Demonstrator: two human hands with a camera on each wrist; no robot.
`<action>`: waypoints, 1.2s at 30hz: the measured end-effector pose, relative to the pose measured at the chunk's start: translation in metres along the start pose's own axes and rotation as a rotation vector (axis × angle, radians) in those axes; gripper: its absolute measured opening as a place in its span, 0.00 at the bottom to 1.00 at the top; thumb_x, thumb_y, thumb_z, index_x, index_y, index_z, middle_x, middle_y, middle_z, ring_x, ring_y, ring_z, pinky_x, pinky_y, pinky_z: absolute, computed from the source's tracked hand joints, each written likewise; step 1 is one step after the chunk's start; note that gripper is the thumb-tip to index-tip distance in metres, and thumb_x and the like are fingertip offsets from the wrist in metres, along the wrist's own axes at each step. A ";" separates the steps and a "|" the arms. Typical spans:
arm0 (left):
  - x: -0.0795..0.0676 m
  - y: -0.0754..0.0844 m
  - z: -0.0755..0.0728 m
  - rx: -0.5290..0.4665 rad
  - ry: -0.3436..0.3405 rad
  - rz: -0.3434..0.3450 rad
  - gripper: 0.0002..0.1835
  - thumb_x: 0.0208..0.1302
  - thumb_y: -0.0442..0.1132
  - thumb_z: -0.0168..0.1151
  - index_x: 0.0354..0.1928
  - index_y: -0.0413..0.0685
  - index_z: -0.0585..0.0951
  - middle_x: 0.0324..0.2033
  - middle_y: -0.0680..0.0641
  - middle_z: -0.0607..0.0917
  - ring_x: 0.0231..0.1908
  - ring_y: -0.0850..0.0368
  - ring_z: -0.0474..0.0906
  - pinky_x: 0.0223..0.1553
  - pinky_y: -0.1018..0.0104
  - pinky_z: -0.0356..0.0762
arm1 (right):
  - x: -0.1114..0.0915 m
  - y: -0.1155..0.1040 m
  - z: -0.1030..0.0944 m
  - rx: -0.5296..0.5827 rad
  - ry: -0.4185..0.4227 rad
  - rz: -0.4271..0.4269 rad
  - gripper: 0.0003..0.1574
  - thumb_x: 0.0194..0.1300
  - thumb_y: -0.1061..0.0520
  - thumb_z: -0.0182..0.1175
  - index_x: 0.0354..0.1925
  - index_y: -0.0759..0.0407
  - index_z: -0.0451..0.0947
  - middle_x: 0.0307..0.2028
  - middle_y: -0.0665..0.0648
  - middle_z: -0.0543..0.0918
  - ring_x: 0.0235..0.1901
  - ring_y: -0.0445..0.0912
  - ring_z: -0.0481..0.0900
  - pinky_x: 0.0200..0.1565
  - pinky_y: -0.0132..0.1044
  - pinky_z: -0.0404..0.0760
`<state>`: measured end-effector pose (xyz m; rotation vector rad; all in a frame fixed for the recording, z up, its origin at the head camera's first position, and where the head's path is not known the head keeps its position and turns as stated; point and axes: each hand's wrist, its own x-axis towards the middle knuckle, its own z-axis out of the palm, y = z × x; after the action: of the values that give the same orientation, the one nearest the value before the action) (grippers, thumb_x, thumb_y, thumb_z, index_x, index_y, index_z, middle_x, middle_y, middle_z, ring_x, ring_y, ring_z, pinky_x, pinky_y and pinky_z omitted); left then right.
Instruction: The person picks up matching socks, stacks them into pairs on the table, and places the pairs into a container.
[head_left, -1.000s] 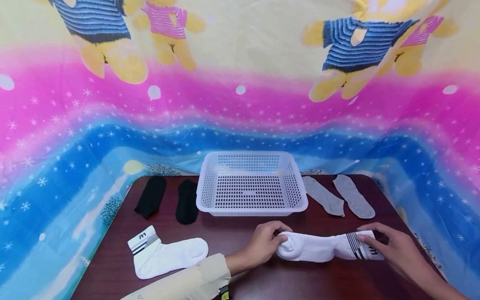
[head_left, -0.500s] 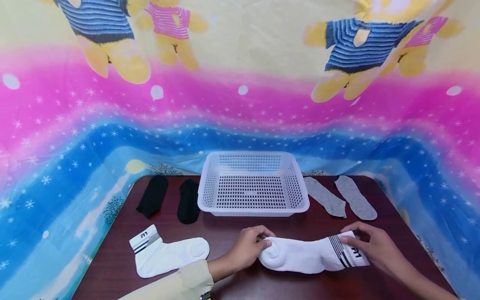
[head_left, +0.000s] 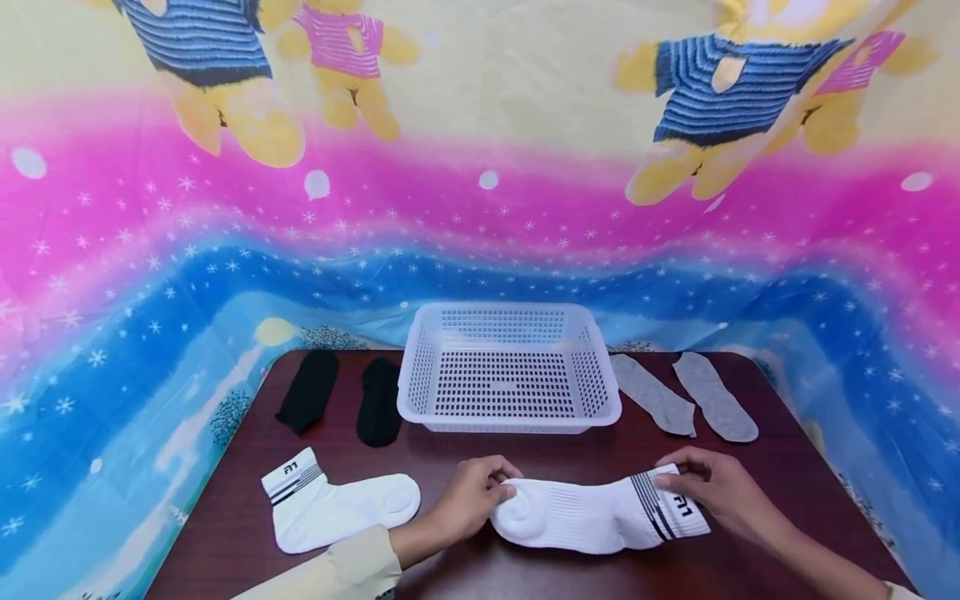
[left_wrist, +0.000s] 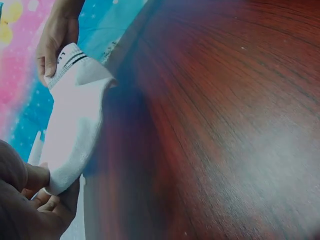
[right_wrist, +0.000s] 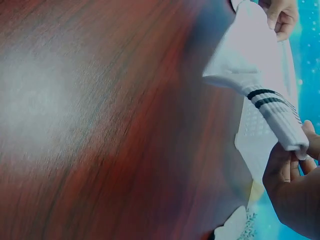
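A white sock (head_left: 577, 515) with black stripes and a small dark logo on its cuff is stretched sideways between both hands, above the front of the table. My left hand (head_left: 471, 498) pinches its toe end; the left wrist view shows thumb and fingers on either side of that toe (left_wrist: 62, 175). At the other end, my right hand (head_left: 723, 496) grips the striped cuff, and in the right wrist view the fingers close round the cuff's edge (right_wrist: 295, 142). Left of the left hand, a matching white sock (head_left: 337, 504) lies flat on the table.
A white plastic basket (head_left: 510, 423) with perforated walls stands at the back middle of the dark wooden table (head_left: 225, 500). Two black socks, one of them (head_left: 309, 392) farther out, lie left of it. Two grey socks, including an outer one (head_left: 716, 396), lie right. A printed cloth hangs behind.
Both hands have carried the white sock leftward and slightly toward the front, the cuff end tilting lower at its outer corner. The other socks and the basket stay in place.
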<state>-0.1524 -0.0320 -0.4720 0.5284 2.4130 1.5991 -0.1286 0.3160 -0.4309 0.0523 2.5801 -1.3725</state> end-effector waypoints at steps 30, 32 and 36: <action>-0.009 -0.035 -0.044 0.173 0.012 -0.085 0.05 0.58 0.30 0.65 0.36 0.44 0.84 0.27 0.51 0.83 0.28 0.65 0.77 0.30 0.73 0.75 | 0.037 -0.003 0.052 0.038 -0.097 -0.068 0.22 0.60 0.51 0.66 0.47 0.64 0.80 0.37 0.58 0.83 0.33 0.41 0.77 0.34 0.34 0.78; -0.008 -0.037 -0.044 0.179 0.022 -0.083 0.05 0.58 0.29 0.65 0.36 0.44 0.84 0.27 0.50 0.83 0.28 0.65 0.76 0.29 0.73 0.75 | 0.040 -0.004 0.054 0.026 -0.080 -0.066 0.21 0.59 0.50 0.66 0.46 0.62 0.80 0.36 0.57 0.82 0.32 0.42 0.76 0.34 0.34 0.77; -0.006 -0.040 -0.043 0.227 0.046 -0.074 0.05 0.58 0.30 0.65 0.36 0.45 0.84 0.25 0.51 0.83 0.26 0.66 0.74 0.28 0.73 0.74 | 0.046 -0.004 0.058 0.019 -0.062 -0.067 0.20 0.59 0.51 0.67 0.46 0.62 0.81 0.36 0.57 0.81 0.31 0.43 0.74 0.33 0.35 0.77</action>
<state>-0.1699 -0.0849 -0.4919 0.4370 2.6336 1.3305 -0.1638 0.2631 -0.4688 -0.0734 2.5394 -1.3981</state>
